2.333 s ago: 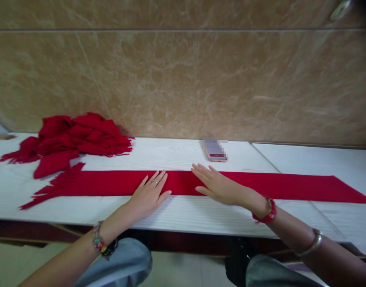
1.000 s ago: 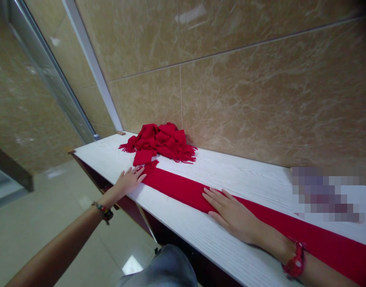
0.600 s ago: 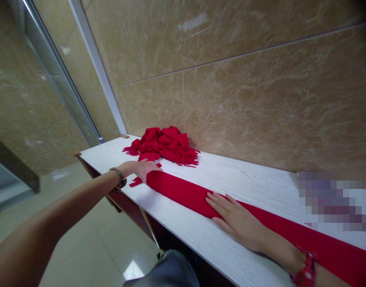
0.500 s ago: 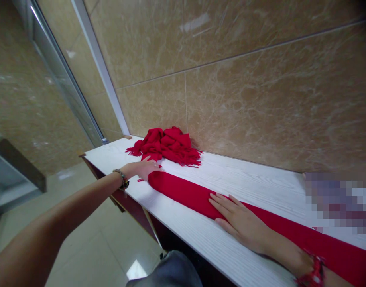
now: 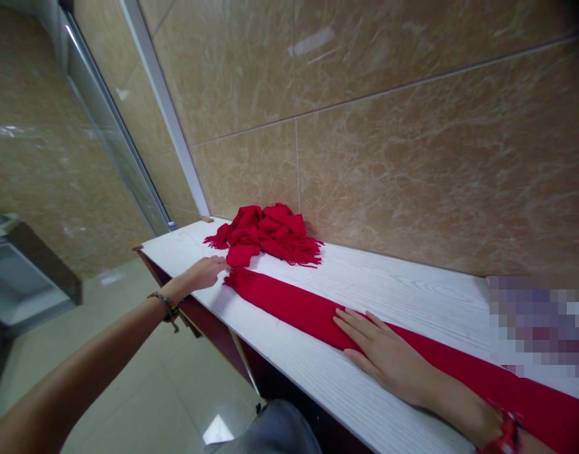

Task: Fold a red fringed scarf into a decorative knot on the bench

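A long red scarf (image 5: 289, 302) lies stretched in a flat strip along the white tabletop, its fringed end towards the far left. At that end my left hand (image 5: 207, 272) has its fingers drawn together on the fringe; the fingertips are small and partly hidden. My right hand (image 5: 384, 350) rests flat on the middle of the strip, palm down, fingers stretched out and holding nothing. Just beyond the fringe, a crumpled heap of red fringed scarves (image 5: 268, 233) sits against the wall. How many make up the heap cannot be told.
The narrow white table (image 5: 388, 284) runs along a tan marble-tiled wall (image 5: 412, 157). A blurred-out patch (image 5: 540, 328) covers something at the right. A cabinet-like unit (image 5: 29, 277) stands at the left on the tiled floor (image 5: 142, 378). A glass partition (image 5: 110, 113) rises behind.
My left hand has moved left off the scarf's end, and the fringe there now shows spread out. My right hand stays on the strip. The view has shifted slightly.
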{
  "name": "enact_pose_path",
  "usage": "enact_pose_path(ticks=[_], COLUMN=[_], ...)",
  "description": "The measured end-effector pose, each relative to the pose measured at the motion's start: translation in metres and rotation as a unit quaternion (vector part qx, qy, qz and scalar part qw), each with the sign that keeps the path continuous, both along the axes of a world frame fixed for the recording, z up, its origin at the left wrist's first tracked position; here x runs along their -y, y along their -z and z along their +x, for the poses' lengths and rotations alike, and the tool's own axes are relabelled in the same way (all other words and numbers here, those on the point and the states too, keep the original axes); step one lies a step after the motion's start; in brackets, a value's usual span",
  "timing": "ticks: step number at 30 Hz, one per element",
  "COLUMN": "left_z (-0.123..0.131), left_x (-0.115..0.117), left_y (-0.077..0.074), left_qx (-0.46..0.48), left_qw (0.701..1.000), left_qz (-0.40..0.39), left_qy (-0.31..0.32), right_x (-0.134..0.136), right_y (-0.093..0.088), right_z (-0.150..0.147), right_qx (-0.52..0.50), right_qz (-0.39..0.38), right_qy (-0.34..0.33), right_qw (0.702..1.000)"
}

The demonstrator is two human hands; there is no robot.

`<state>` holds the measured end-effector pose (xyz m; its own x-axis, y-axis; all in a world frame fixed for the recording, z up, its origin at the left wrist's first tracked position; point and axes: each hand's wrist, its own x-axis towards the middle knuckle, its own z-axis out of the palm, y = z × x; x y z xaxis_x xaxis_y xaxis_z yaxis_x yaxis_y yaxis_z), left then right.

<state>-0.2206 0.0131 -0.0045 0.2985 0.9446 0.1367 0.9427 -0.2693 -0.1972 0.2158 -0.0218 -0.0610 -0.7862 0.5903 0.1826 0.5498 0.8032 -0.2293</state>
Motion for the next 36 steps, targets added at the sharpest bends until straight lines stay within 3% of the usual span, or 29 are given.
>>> enact_pose_path(ticks=[5, 8, 11, 14, 18, 22, 25, 29, 33, 36], left_z=[0.070, 0.091, 0.078, 0.046, 0.007, 0.000, 0.026, 0.095, 0.151, 0.161], left_x=[0.008, 0.006, 0.002, 0.000, 0.005, 0.014, 0.020, 0.026, 0.025, 0.022], left_y=[0.011, 0.028, 0.043, 0.051, 0.057, 0.055, 0.042, 0.026, 0.033, 0.045], left_qx=[0.023, 0.050, 0.074, 0.088, 0.069, 0.040, 0.015, 0.017, 0.037, 0.048], left_qw=[0.997, 0.991, 0.989, 0.994, 0.997, 0.997, 0.998, 0.998, 0.988, 0.981], left_qz=[-0.004, -0.056, -0.076, -0.054, -0.028, -0.003, 0.036, 0.056, -0.029, -0.063], left_qy=[0.073, 0.114, 0.103, 0.046, -0.025, -0.059, -0.051, 0.030, 0.149, 0.176], right_x=[0.001, 0.002, 0.003, 0.002, 0.001, 0.001, 0.002, 0.003, 0.005, 0.006], right_y=[-0.001, -0.003, -0.004, -0.003, 0.000, 0.001, -0.002, -0.006, -0.006, -0.006], right_z=[-0.001, -0.001, -0.001, 0.000, 0.001, 0.001, 0.001, 0.001, 0.004, 0.007], right_qx=[0.017, 0.034, 0.033, 0.020, 0.005, 0.009, 0.020, 0.013, 0.022, 0.041], right_qz=[0.006, 0.006, 0.004, 0.008, 0.015, 0.015, 0.014, 0.026, 0.029, 0.022], right_qy=[0.008, 0.011, 0.009, 0.001, -0.001, 0.000, 0.000, 0.007, 0.008, 0.001], right_qw=[1.000, 0.999, 0.999, 1.000, 1.000, 1.000, 1.000, 1.000, 0.999, 0.999])
